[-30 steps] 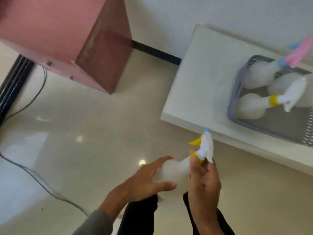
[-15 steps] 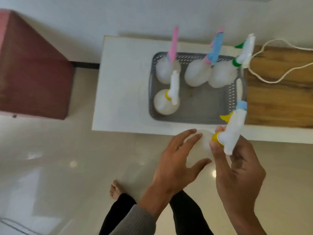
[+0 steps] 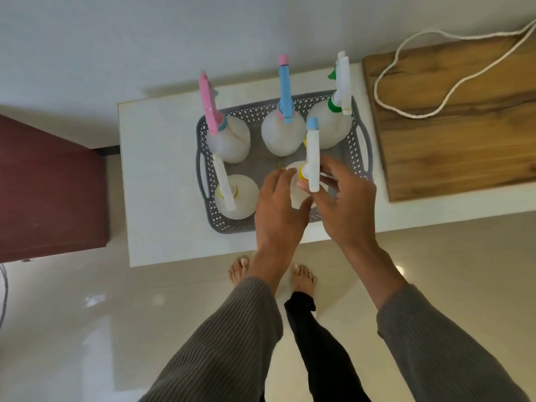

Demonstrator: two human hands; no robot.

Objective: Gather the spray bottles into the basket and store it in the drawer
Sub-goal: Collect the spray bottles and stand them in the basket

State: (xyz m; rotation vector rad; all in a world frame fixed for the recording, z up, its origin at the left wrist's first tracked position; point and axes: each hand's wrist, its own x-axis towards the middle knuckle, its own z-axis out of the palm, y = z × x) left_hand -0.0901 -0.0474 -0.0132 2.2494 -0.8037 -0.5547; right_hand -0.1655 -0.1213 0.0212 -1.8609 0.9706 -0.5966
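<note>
Holding side: right grip [image 3: 345, 210], clamped on the fifth spray bottle [image 3: 313, 158] at its neck, thumb in front just under the yellow collar, fingers curled behind the head.
Steadying side: left grip [image 3: 278, 216], spread apart, fingers nearly straight and laid against the bottle's round body, thumb on the near side.
Look of the fifth spray bottle: upright; round translucent-white body, yellow collar, long white spray head ending in a pale blue nozzle tip.
Place of the fifth spray bottle: over the front right part of the basket [image 3: 232, 224], within its rim line; base hidden by both hands, so contact with the basket floor cannot be told.
Basket: grey plastic, perforated walls, a slot handle at each end; sitting on the white bench [image 3: 156, 175].
Back row in basket: pink-headed bottle [image 3: 229, 140] at left, blue-headed bottle [image 3: 282, 134] in the middle, green-collared bottle [image 3: 327, 126] with white head at right; all upright, middle and right bodies touching.
Front left in basket: yellow-collared bottle [image 3: 236, 198], white head, upright, just in front of the pink-headed one.
Right of basket: wooden board [image 3: 464, 126] with a looped white cord [image 3: 412, 115] lying on it.
Left of bench: dark red cabinet [image 3: 49, 184].
Below: glossy pale floor [image 3: 116, 314], bare feet [image 3: 303, 275] close to the bench edge.
</note>
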